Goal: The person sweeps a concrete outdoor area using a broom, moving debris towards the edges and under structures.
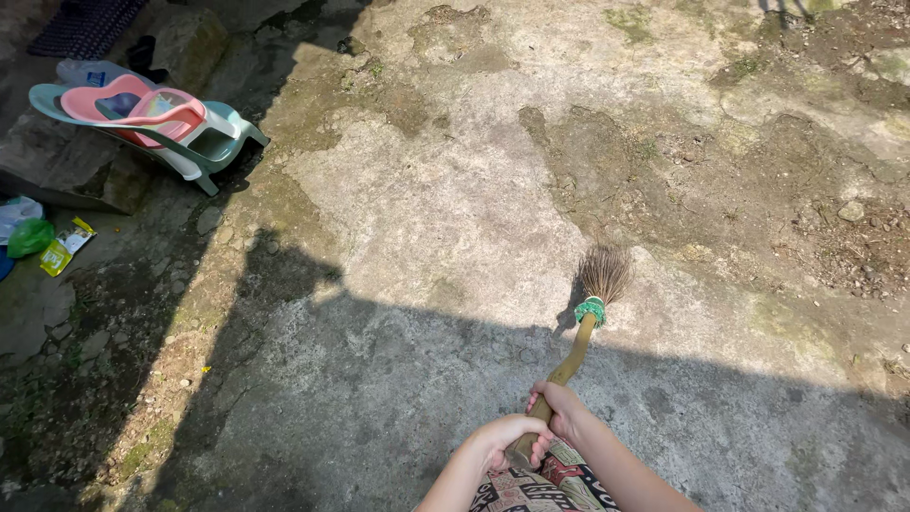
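Head view: I sweep the concrete floor [455, 190].
Grip: my left hand [509, 439] and right hand [561, 406] close fully around broom [578, 332] handle.
Next move: I judge a firm stroke.

Both bare forearms reach in from the near edge, converging toward the middle. The left hand [507, 438] sits nearer, fingers curled shut in a fist, knuckles up. The right hand [559, 410] lies just beyond it, slightly farther and to the right, fingers likewise wrapped closed, the wrist straight.
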